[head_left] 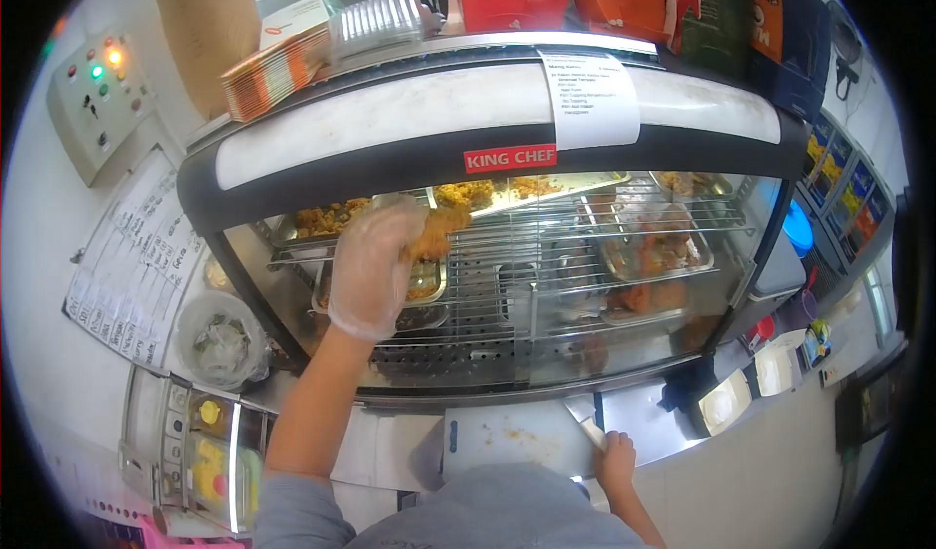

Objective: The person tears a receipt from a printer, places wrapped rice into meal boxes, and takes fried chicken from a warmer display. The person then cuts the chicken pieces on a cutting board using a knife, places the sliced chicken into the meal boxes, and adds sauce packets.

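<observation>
My left hand [375, 274], in a clear plastic glove, is closed on a piece of golden fried chicken [437, 233] at the open left front of the display warmer [370, 171]. Behind it on the upper wire rack [502, 247] are metal trays with more fried pieces [327, 220]. Low on the right, my bare right hand [615, 461] grips a knife [591, 431], its blade pointing up and left. Beside the blade lies a white cutting board [502, 430] with crumbs on it. My grey shirt covers the board's near edge.
Glass covers the warmer's right half, with trays of food [658, 247] behind it. A lined bin [222, 339] and topping containers [210, 461] stand at left. Open paper boxes [723, 403] sit at right. Cartons [283, 52] and plastic lids [378, 24] rest on top.
</observation>
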Motion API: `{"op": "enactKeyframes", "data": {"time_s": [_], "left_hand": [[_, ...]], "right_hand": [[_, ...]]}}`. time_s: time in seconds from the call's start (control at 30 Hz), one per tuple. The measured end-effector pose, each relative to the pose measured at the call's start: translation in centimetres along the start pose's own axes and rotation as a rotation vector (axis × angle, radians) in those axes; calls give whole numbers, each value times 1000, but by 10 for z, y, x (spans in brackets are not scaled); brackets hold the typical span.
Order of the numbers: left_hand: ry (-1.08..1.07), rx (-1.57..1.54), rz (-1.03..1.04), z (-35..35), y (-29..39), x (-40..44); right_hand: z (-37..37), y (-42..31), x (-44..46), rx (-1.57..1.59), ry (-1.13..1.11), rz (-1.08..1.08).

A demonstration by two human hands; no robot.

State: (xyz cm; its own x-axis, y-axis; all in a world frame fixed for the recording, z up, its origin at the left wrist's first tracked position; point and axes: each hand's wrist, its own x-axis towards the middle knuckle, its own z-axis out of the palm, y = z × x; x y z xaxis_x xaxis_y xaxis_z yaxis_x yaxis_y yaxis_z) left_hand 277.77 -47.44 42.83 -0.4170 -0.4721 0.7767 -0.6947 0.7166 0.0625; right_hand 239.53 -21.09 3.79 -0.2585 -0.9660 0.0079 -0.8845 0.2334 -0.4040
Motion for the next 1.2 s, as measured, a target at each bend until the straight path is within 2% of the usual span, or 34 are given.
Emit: {"op": "enactKeyframes", "data": {"time_s": [0.1, 0.23, 0.4, 0.5, 0.53, 0.63, 0.67, 0.77, 0.87, 0.97, 1.07, 1.17, 1.2], "left_hand": [[206, 12, 140, -3, 3, -46], [251, -43, 70, -18, 24, -113], [319, -90, -25, -2, 41, -203], [230, -257, -223, 10, 68, -228], [258, -308, -331, 20, 79, -243], [173, -838, -1076, 63, 109, -294], [93, -1121, -1275, 67, 117, -302], [-5, -1276, -1497, 108, 123, -354], [-8, -1282, -1737, 136, 136, -390], [-44, -1390, -1734, 152, 153, -400], [-65, -1318, -1826, 161, 172, -407], [-263, -1280, -1746, 153, 172, -414], [-411, -1233, -1751, 144, 169, -413]], "right_hand": [[6, 4, 4, -16, -3, 8], [1, 3, 1, -19, -2, -28], [-2, -13, 10, -6, 19, -42], [3, -14, 17, -55, -8, -68], [7, -10, 20, -65, -25, -71], [5, -9, 17, -45, -40, -67], [2, -11, 14, -22, -44, -46], [-11, -10, -1, -12, -62, -22], [-23, -10, -23, 19, -73, -9], [-41, -14, -44, 86, -72, -12], [-51, -16, -61, 98, -69, -16], [-67, -20, -79, 103, -120, 5], [-72, -23, -85, 119, -158, 29]]}}
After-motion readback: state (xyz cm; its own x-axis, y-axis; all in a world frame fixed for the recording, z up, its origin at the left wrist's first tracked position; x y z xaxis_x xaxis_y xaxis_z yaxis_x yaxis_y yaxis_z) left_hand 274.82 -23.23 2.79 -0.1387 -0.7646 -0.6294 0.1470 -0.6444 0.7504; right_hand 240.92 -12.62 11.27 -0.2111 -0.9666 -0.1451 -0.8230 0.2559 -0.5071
